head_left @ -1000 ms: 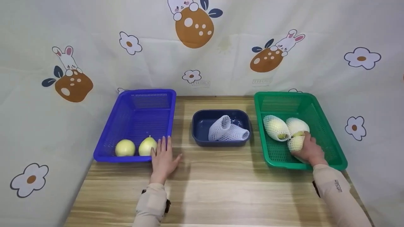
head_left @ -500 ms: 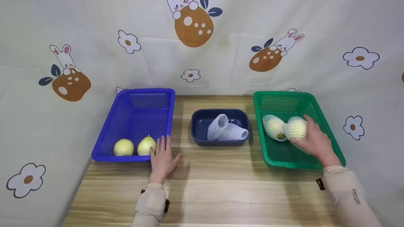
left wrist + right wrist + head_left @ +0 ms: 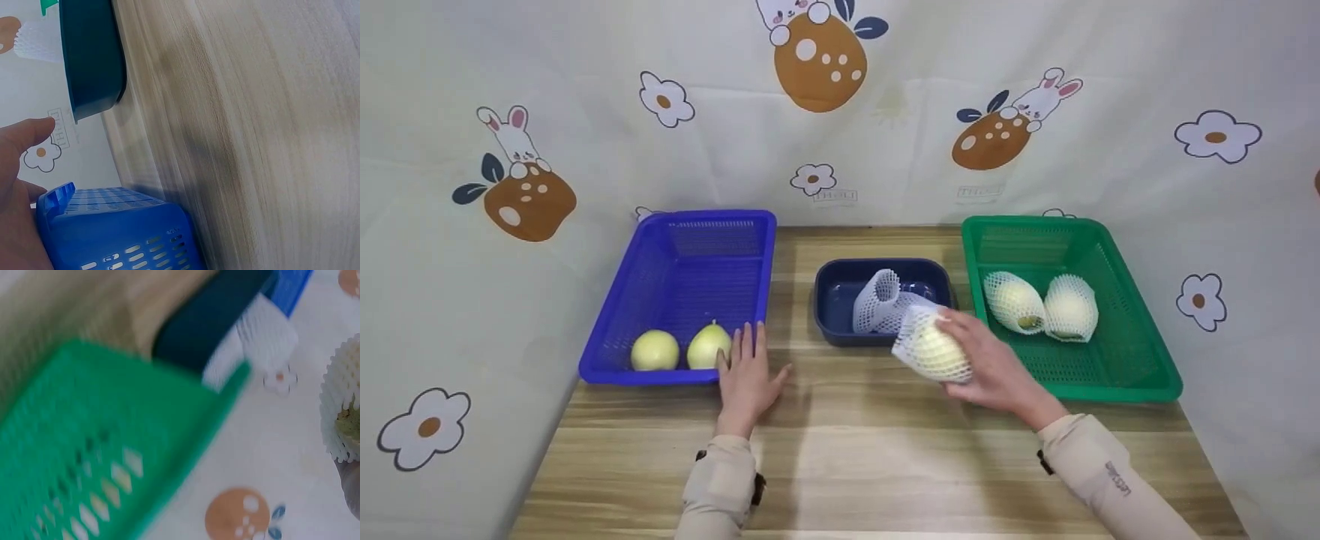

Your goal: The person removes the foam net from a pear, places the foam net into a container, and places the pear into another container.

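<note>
My right hand [image 3: 994,371] grips a pale yellow-green pear [image 3: 941,352] wrapped in a white foam net, held above the table in front of the navy box. In the right wrist view only part of the netted pear [image 3: 349,402] shows at the right edge. My left hand [image 3: 746,382] rests with fingers spread on the near right corner of the blue basket [image 3: 660,377]. Beside its fingertips a bare pear [image 3: 708,346] lies in that basket, with another bare pear [image 3: 655,351] to its left. Two netted pears [image 3: 1014,304] lie in the green basket [image 3: 1110,394].
Between the baskets stands the navy box [image 3: 832,334], holding white foam nets [image 3: 877,300], partly covered by the held pear. A patterned curtain [image 3: 885,150] hangs behind the wooden table [image 3: 870,472].
My right hand has lifted one netted pear out of the green basket and carried it left, to the front of the navy box. The left hand has stayed in place.
</note>
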The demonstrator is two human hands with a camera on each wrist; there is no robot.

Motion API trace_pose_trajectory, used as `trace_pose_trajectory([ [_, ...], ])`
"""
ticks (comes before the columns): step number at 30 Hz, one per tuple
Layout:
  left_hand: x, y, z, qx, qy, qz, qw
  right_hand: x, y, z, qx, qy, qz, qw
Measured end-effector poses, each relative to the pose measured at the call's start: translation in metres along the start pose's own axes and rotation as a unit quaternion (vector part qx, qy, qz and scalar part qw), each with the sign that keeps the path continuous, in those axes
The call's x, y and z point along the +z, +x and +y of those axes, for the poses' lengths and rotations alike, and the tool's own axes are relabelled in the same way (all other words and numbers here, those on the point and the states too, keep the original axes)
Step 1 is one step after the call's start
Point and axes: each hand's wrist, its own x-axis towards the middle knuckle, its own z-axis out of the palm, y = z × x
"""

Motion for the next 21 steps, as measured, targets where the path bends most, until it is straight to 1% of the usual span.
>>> trace_pose_trajectory([
  [4,0.000,0.000,-0.001,-0.001,-0.003,-0.008,1.0000,0.034,-0.007,-0.006,-0.016,0.013,-0.050,0.999],
  [9,0.000,0.000,-0.001,0.004,0.013,-0.005,0.9999,0.061,-0.020,-0.001,-0.017,0.015,-0.107,0.994],
  [14,0.001,0.000,-0.001,0.004,0.016,-0.005,0.9999,0.075,-0.027,0.007,-0.018,0.008,-0.135,0.991],
  [21,0.000,0.000,-0.001,-0.002,0.012,-0.008,0.9999,0.083,-0.033,0.009,-0.018,0.015,-0.181,0.983],
])
